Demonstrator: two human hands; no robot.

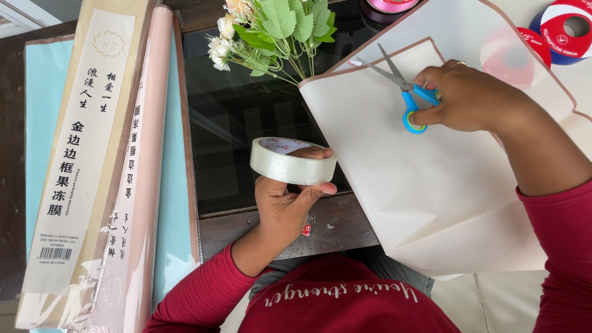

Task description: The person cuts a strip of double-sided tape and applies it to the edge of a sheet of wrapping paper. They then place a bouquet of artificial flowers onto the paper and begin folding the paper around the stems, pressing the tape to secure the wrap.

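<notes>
The left hand [280,206] grips a clear tape roll [292,160] just left of the cream wrapping sheet [425,185] (thin, floppy, best held by its edge); the right hand [468,98] pinches blue-handled scissors [404,92] on it.

To my left lie long packs of wrapping film [80,160], beige, pink and pale blue. Ahead, a bunch of artificial flowers [271,31] rests on my dark glass-topped desk [246,123]. Ribbon spools [564,31], red, white and blue, sit far right.
</notes>
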